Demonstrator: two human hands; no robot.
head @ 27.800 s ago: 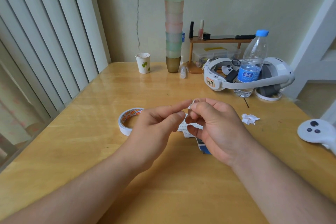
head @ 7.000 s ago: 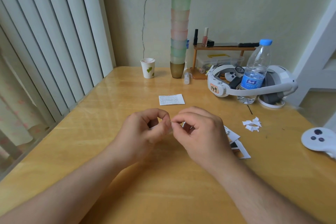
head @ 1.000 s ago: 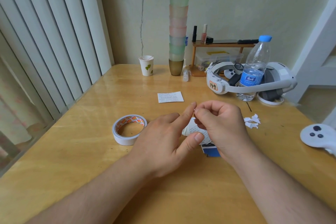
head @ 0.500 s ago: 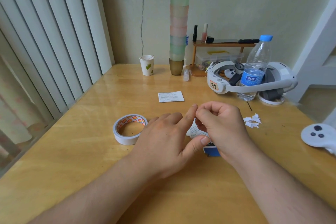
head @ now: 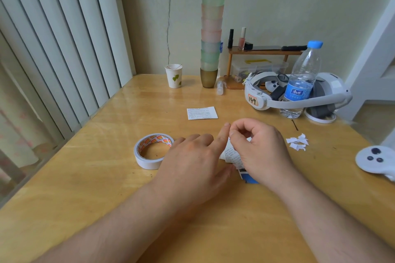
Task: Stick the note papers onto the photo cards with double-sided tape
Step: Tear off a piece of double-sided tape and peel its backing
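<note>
My left hand [head: 192, 162] lies low over the table with straight fingers, its index finger raised to meet my right fingertips. My right hand [head: 260, 151] is curled, thumb and forefinger pinching at that fingertip on a tiny piece of tape that is barely visible. Beneath both hands a printed note paper [head: 229, 152] curls up over a blue-and-white photo card [head: 249, 177], both mostly hidden. The roll of double-sided tape [head: 152, 150] lies flat just left of my left hand. Another note paper [head: 202, 112] lies further back on the wooden table [head: 85, 177].
White torn backing scraps [head: 298, 144] lie right of my hands, and a white controller [head: 376, 161] sits at the right edge. At the back stand a headset [head: 263, 98], water bottle [head: 301, 83], stacked cups [head: 211, 36], paper cup [head: 174, 76] and small shelf [head: 265, 51].
My left hand has sunk and flattened toward the table over the last second, its thumb slipping out of sight. My right hand keeps its pinch at the left index fingertip.
</note>
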